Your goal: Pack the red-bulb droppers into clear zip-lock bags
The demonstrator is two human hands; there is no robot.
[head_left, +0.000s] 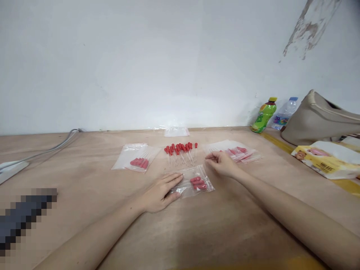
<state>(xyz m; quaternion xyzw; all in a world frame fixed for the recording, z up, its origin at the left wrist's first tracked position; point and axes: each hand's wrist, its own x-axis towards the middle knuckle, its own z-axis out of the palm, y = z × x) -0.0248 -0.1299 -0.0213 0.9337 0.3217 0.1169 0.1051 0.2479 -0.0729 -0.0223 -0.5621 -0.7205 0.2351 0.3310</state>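
My left hand (163, 191) lies flat with fingers apart on the left end of a clear zip bag (185, 184), which rests on the table. Inside that bag, several red-bulbed droppers (198, 183) show near its right, zip end. Just above the zip end, my right hand (221, 163) has its fingers drawn together in a pinch; whether anything is between the tips I cannot make out. Beyond the bag lies a loose row of droppers (181, 148), red bulbs pointing away and thin clear stems toward me.
A filled bag (137, 157) lies at left, and a stack of filled bags (239, 152) lies beside my right hand. Near the wall is a flat bag (176, 131). At right stand a green bottle (264, 115), a clear bottle (285, 114), a handbag (317, 120) and a tissue pack (326, 159).
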